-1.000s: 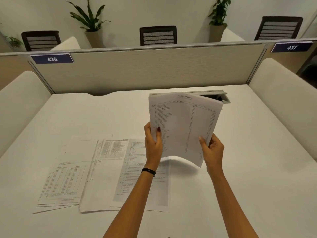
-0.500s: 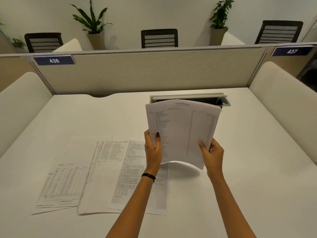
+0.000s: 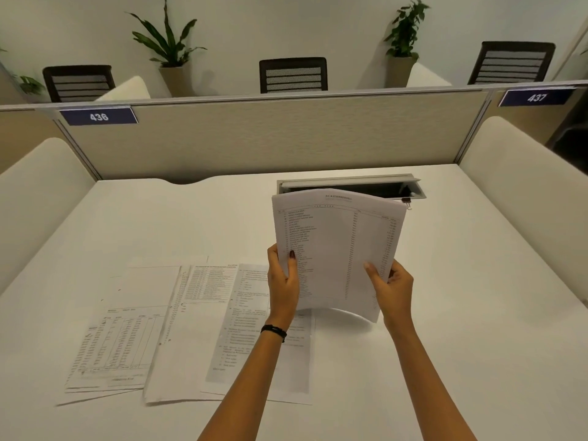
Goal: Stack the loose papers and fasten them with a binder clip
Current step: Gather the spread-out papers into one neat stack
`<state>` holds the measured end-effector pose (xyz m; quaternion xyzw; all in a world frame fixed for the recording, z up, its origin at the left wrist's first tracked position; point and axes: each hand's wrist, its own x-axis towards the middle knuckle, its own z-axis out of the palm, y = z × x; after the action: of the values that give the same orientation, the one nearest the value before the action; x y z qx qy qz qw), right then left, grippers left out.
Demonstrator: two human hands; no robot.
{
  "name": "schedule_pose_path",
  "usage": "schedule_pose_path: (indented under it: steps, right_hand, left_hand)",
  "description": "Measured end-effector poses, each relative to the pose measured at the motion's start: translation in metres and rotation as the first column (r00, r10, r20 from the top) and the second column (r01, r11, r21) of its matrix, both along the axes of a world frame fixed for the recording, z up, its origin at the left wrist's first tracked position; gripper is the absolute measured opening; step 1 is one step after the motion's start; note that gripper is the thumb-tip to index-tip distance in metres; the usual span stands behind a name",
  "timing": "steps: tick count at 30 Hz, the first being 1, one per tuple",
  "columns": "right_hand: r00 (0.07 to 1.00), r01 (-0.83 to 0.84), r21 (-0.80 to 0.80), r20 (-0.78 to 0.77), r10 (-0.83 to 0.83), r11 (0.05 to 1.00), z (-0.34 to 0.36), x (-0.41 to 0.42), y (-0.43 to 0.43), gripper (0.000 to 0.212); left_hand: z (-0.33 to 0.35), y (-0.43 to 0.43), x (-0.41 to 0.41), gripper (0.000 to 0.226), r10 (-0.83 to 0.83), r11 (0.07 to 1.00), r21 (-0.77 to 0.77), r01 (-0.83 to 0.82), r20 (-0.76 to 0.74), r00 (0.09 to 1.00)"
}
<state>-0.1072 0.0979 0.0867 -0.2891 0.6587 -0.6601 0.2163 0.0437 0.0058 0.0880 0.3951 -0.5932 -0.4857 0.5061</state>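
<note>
I hold a small stack of printed papers (image 3: 337,249) upright above the white desk (image 3: 461,313), its lower edge lifted off the surface. My left hand (image 3: 283,281) grips its left edge and my right hand (image 3: 393,289) grips its lower right edge. Several loose printed sheets (image 3: 178,329) lie overlapping on the desk to the left, partly under my left forearm. A small black binder clip (image 3: 406,201) lies on the desk just past the stack's top right corner, beside the cable tray.
An open cable tray (image 3: 350,184) is sunk into the desk behind the held papers. A beige partition (image 3: 270,138) closes the back, and padded side dividers (image 3: 521,179) stand left and right. Chairs and potted plants are beyond the partition.
The held stack has sunk slightly and tilted a bit more toward me; both hands keep the same grip. The binder clip has come into sight behind the stack's top right corner.
</note>
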Motion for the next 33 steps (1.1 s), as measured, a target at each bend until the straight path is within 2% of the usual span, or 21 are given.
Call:
schedule_pose_path:
  steps: [9,12,16,19,22,28,30,33]
  right_hand:
    - [0.995,0.102,-0.028,-0.018,-0.102,0.994,0.001,0.007,-0.007,0.025]
    - [0.994,0.103,-0.009,-0.031,-0.103,0.995,0.006,0.008,-0.010,0.030]
    - [0.995,0.096,0.088,-0.039,-0.093,0.991,0.002,0.016,-0.010,0.041]
    - [0.998,0.058,0.157,-0.027,-0.055,0.986,-0.007,0.025,-0.010,0.044]
    - [0.998,0.048,0.196,0.021,-0.054,0.979,-0.022,0.034,-0.009,0.044]
    - [0.991,0.066,0.306,0.090,-0.098,0.950,-0.062,0.037,0.001,0.043]
    - [0.992,0.055,0.333,0.091,-0.090,0.941,-0.072,0.037,0.004,0.042]
    - [0.993,0.050,0.366,0.080,-0.085,0.929,-0.081,0.040,0.009,0.040]
  left_hand:
    - [0.010,-0.012,0.002,0.017,-0.024,1.000,0.019,0.025,-0.007,1.000]
    - [0.011,-0.025,0.010,0.024,-0.048,0.998,0.038,0.046,0.046,0.998]
    - [0.000,-0.042,0.024,0.037,-0.071,0.992,0.115,0.051,0.176,0.982]
    - [-0.014,-0.050,0.037,0.039,-0.119,0.979,0.190,0.072,0.248,0.961]
    - [-0.034,-0.055,0.052,0.040,-0.238,0.940,0.314,0.131,0.331,0.913]
    - [-0.060,-0.056,0.073,0.044,-0.484,0.813,0.532,0.237,0.391,0.782]
    - [-0.066,-0.056,0.077,0.042,-0.486,0.810,0.541,0.226,0.405,0.774]
    - [-0.075,-0.058,0.084,0.037,-0.422,0.836,0.522,0.171,0.410,0.809]
